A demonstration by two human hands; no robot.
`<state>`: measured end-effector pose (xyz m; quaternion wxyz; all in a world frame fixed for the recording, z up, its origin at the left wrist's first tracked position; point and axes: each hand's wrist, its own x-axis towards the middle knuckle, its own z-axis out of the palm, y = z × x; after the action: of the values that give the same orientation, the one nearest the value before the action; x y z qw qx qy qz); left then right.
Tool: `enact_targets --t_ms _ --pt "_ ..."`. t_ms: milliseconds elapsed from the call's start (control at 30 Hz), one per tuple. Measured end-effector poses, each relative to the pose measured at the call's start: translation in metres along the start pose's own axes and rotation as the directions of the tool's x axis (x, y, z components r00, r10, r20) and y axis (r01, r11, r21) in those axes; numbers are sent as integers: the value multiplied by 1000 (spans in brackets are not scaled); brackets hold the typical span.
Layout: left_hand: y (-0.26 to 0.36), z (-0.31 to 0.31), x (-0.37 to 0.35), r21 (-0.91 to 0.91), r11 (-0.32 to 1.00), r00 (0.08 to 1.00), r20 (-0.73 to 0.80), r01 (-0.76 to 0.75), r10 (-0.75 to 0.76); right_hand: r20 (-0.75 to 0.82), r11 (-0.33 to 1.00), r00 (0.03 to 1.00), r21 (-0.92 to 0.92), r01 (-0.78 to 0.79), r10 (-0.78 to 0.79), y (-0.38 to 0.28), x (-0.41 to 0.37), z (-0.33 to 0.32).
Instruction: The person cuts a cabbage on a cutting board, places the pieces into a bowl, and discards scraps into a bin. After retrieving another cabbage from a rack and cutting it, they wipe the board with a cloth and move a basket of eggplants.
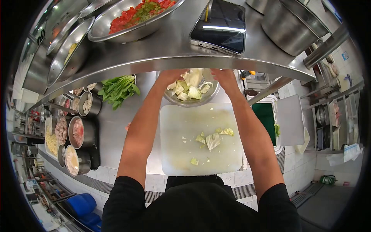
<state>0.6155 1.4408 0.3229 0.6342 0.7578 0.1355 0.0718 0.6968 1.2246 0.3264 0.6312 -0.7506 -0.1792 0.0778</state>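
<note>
Under the steel shelf, a metal bowl [189,102] holds pale cut cabbage [194,92]. My left hand [172,76] is at the bowl's left side, by the cabbage, its fingers partly hidden by the shelf edge. At the bowl's upper right is my right hand [223,74], also mostly cut off by the shelf, so its grip cannot be made out. Nearer to me lies a white cutting board [181,147], with a few loose cabbage pieces [212,141] and small scraps on it.
Overhead, the steel shelf [154,63] carries a bowl of chopped red and green vegetables [131,17], a tablet [219,29] and metal pots [293,29]. Leafy greens [118,91] and containers of meat [78,132] stand left; a green-bottomed container [264,120] is right.
</note>
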Motion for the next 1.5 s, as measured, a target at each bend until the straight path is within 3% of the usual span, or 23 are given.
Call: enact_targets --t_ms 100,167,233,300,333,400,467,533,567,633,700,833,900,1000,1067,1200,1300,1333,1367,1400,1433,1467,1500 --pt "-62 -42 39 245 968 995 -101 48 -24 -38 999 999 -45 -4 3 1 -15 -16" --pt "-105 -64 58 924 347 854 -47 -160 518 -2 985 992 -118 -125 126 1 -45 -31" --pt "-86 -56 38 914 398 936 -70 -79 346 188 889 931 -405 -216 312 13 -84 -48" --pt "-130 -52 41 932 361 949 -117 4 292 310 664 927 -741 95 213 44 -168 -47" --pt "-121 -45 34 931 364 954 -106 -4 280 181 548 961 -836 36 212 41 -193 -34" --pt "-77 -29 12 687 699 926 -365 198 97 43 411 976 -910 -50 214 41 -232 -6" --pt "-64 -20 -18 518 843 728 -631 141 266 245 419 960 -864 278 -132 66 -257 9" --pt "-73 -26 -58 212 956 602 -743 -203 293 350 539 923 -753 378 -160 113 -270 -21" --pt "-105 -44 -84 294 948 635 -710 -125 304 454 637 865 -607 476 -214 131 -269 -44" --pt "-117 -51 -166 500 863 659 -674 75 334 185 581 970 -777 242 -156 139 -252 -93" --pt "-152 -55 -232 800 418 693 -589 430 416 27 589 980 -796 139 -196 125 -242 -118" --pt "-170 -54 -295 912 338 830 -366 231 420 -61 638 976 -765 90 -211 127 -228 -117" --pt "-163 -49 -292 643 717 788 -575 269 219 -94 664 968 -743 87 -232 124 -214 -117" --pt "-97 53 -299 326 945 913 -378 -26 156 -124 589 929 -800 115 -349 76 -193 -110" --pt "-132 148 -324 772 623 894 -188 -121 406 -70 671 954 -725 153 -293 62 -208 -114" --pt "-80 252 -301 481 749 876 95 -456 472 -64 870 958 -438 225 -280 52 -282 -159" --pt "-36 241 -286 486 777 884 -18 -400 467 -269 918 959 -395 -29 -86 99 -392 -259" --pt "-35 209 -280 473 802 912 7 -364 410 -353 871 920 -381 -309 172 136 -448 -306" --pt "-5 173 -289 -101 953 958 1 285 -287 -449 795 765 -171 -581 463 155 -495 -351" --pt "38 181 -301 394 869 899 -422 300 -120 -547 784 692 -99 -613 472 165 -537 -390" --pt "11 157 -313 891 409 904 -327 197 277 -660 766 740 -410 -495 125 200 -584 -430" --pt "9 167 -323 879 184 831 -476 440 287 -643 609 727 -684 -402 -242 235 -621 -469" --pt "13 187 -324 765 -32 727 -596 643 341 -666 616 699 -672 -412 -259 247 -642 -509"
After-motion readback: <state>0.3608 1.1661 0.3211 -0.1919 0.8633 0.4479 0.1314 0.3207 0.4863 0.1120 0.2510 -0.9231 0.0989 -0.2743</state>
